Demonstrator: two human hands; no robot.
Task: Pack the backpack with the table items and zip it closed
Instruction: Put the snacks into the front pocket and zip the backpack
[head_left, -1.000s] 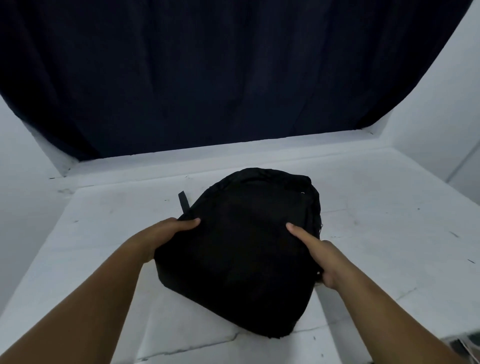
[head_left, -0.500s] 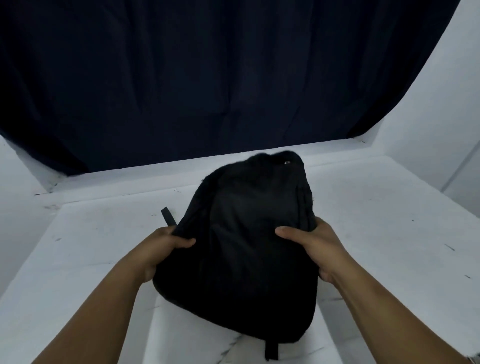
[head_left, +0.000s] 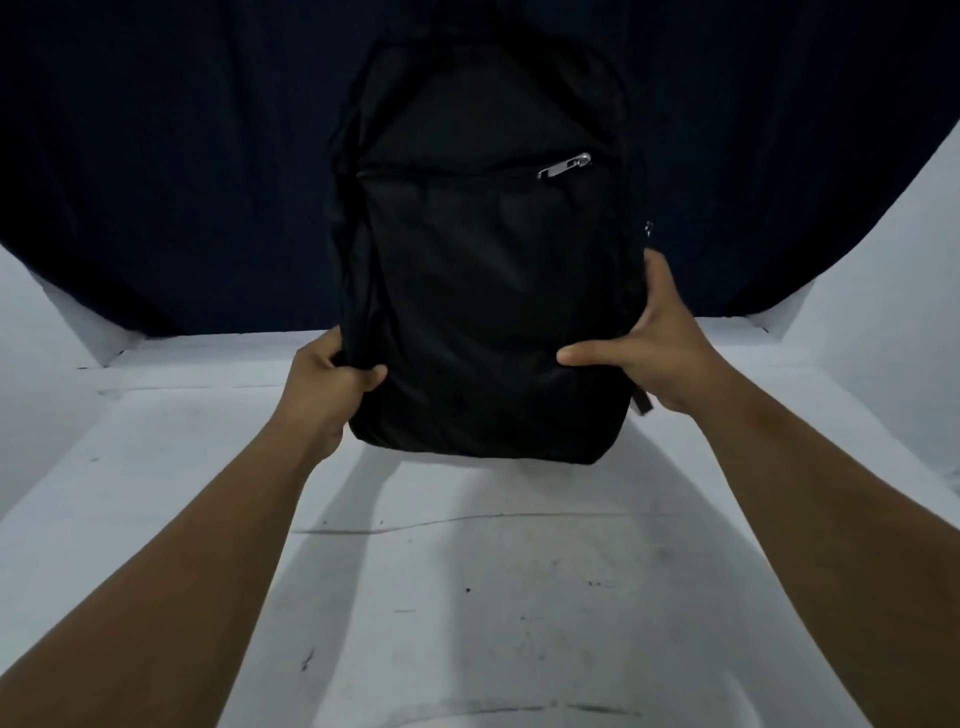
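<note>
Black backpack held upright over a white worktop.

The left hand (head_left: 332, 384) grips the backpack (head_left: 488, 291) at its lower left edge, and the right hand (head_left: 660, 338) clasps its lower right side, thumb across the front. A silver zip pull (head_left: 563, 166) sits on the front pocket. The scuffed worktop (head_left: 493, 597) lies below, with a dark curtain (head_left: 171, 156) behind.

You've raised the backpack (head_left: 488, 291) from lying flat on the desk (head_left: 467, 597) to upright, front pocket zipper pull (head_left: 564, 166) now facing you; your left hand (head_left: 332, 384) and right hand (head_left: 654, 343) have moved from resting on top to gripping its lower sides.
</note>
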